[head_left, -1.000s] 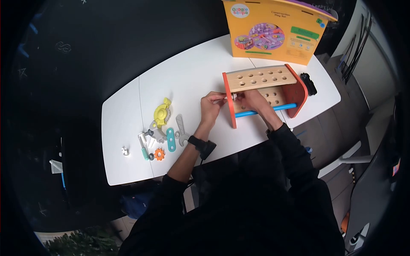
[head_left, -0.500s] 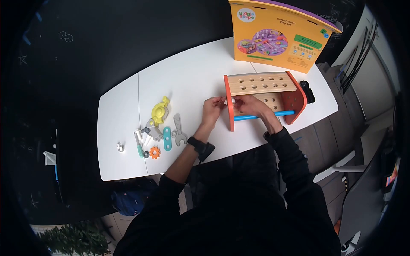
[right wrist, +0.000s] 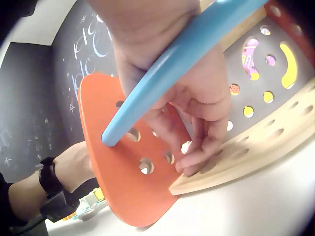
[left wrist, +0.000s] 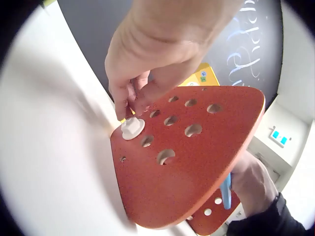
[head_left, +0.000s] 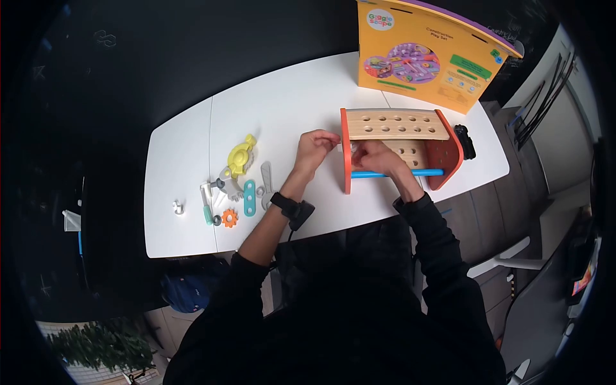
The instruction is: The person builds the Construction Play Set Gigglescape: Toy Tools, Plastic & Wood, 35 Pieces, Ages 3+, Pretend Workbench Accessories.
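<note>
A wooden bench [head_left: 398, 133] has red side panels with holes and a blue rod [head_left: 410, 172] along its front. Outside the left panel [left wrist: 192, 162], my left hand [head_left: 314, 153] pinches the knob of a white piece [left wrist: 132, 129] seated flat against the panel near one edge. On the panel's inner side, my right hand [head_left: 380, 159] reaches in behind the blue rod [right wrist: 167, 64]. Its curled fingers [right wrist: 197, 155] are around a small white piece [right wrist: 186, 146], mostly hidden by them, beside the wooden slab [right wrist: 256, 147].
Left on the white table [head_left: 186, 147] lie a yellow saw toy [head_left: 240, 158], a teal strip [head_left: 249, 197], a grey wrench [head_left: 267, 183], an orange gear [head_left: 230, 218] and a white piece [head_left: 178, 207]. A yellow box [head_left: 430, 58] stands behind the bench, a black object [head_left: 464, 142] right of it.
The head view has shifted a little. My left hand has lifted slightly and its wrist has turned against the panel's outer side. My right hand stays inside the bench with little movement.
</note>
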Demonstrator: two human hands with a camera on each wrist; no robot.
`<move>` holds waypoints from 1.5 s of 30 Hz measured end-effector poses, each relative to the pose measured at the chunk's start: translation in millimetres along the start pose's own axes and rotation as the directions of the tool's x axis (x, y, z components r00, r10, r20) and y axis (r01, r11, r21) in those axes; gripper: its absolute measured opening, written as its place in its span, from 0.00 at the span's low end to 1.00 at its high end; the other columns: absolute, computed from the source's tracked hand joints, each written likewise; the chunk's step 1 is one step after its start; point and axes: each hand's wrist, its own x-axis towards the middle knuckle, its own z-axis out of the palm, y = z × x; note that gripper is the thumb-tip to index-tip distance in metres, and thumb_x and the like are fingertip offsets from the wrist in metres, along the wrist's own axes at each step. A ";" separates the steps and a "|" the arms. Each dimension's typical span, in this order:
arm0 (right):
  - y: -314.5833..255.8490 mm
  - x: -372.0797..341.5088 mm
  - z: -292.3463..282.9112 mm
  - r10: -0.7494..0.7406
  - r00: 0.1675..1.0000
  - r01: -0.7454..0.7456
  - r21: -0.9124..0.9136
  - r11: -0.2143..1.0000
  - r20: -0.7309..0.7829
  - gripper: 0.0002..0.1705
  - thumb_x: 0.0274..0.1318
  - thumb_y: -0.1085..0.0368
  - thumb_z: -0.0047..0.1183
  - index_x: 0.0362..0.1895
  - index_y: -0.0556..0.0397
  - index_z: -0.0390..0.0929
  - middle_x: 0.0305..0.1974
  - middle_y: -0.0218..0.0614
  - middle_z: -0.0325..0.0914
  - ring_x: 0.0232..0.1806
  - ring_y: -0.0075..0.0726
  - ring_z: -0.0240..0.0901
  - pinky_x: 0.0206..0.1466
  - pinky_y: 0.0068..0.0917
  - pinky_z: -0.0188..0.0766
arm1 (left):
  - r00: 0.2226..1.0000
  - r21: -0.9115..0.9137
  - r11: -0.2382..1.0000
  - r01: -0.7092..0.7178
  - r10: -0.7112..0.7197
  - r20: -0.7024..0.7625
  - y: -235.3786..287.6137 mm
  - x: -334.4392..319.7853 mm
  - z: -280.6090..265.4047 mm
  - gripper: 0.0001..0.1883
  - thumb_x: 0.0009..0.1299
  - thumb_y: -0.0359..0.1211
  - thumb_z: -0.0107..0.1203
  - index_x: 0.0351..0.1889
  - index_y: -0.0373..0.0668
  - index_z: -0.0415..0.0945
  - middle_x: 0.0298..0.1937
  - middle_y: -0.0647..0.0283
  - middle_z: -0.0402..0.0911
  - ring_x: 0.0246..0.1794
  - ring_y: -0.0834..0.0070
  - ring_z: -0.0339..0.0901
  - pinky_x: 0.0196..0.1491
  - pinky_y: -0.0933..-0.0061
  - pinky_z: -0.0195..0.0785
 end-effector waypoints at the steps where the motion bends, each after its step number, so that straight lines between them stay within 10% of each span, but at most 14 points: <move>1: 3.2 1.5 0.4 0.000 1.000 0.000 -0.002 1.000 0.004 0.17 0.49 0.76 0.53 0.46 0.64 0.78 0.30 0.37 0.81 0.35 0.30 0.77 0.43 0.28 0.74 | 0.999 -0.010 0.999 0.046 -0.046 -0.017 3.4 -1.0 2.6 0.13 0.66 0.12 0.46 0.44 0.29 0.79 0.42 0.57 0.83 0.45 0.73 0.81 0.51 0.76 0.77; 13: 47.8 22.6 11.4 -0.016 0.999 0.008 -0.155 0.988 -0.049 0.13 0.47 0.74 0.53 0.40 0.61 0.79 0.32 0.39 0.81 0.35 0.32 0.77 0.40 0.29 0.74 | 0.989 0.105 0.983 0.148 -0.149 0.003 -14.4 3.8 -1.7 0.12 0.72 0.21 0.51 0.51 0.27 0.78 0.47 0.53 0.84 0.47 0.70 0.83 0.53 0.72 0.78; 37: 54.5 25.1 9.1 0.070 0.997 -0.071 0.092 0.993 0.006 0.17 0.47 0.80 0.48 0.45 0.67 0.77 0.35 0.40 0.82 0.39 0.32 0.82 0.40 0.26 0.78 | 0.985 0.117 0.980 0.163 -0.167 0.030 -8.0 1.4 0.5 0.12 0.74 0.24 0.52 0.53 0.27 0.78 0.49 0.54 0.83 0.49 0.69 0.82 0.57 0.70 0.76; 42: 38.4 18.6 7.5 -0.076 0.996 0.069 -0.105 0.992 -0.056 0.22 0.50 0.79 0.50 0.52 0.58 0.79 0.37 0.33 0.81 0.40 0.27 0.77 0.42 0.28 0.75 | 0.988 0.129 0.980 0.150 -0.155 0.028 -11.4 3.6 0.4 0.12 0.73 0.21 0.49 0.52 0.26 0.77 0.49 0.53 0.83 0.50 0.68 0.82 0.58 0.70 0.76; 45: 34.7 13.9 6.8 -0.056 0.997 0.060 0.069 0.996 -0.052 0.24 0.50 0.79 0.50 0.54 0.55 0.79 0.39 0.33 0.81 0.42 0.26 0.75 0.45 0.28 0.73 | 0.993 0.072 0.991 0.110 -0.113 0.044 -16.9 3.0 -2.1 0.12 0.72 0.18 0.47 0.51 0.26 0.77 0.50 0.51 0.83 0.51 0.67 0.82 0.59 0.70 0.75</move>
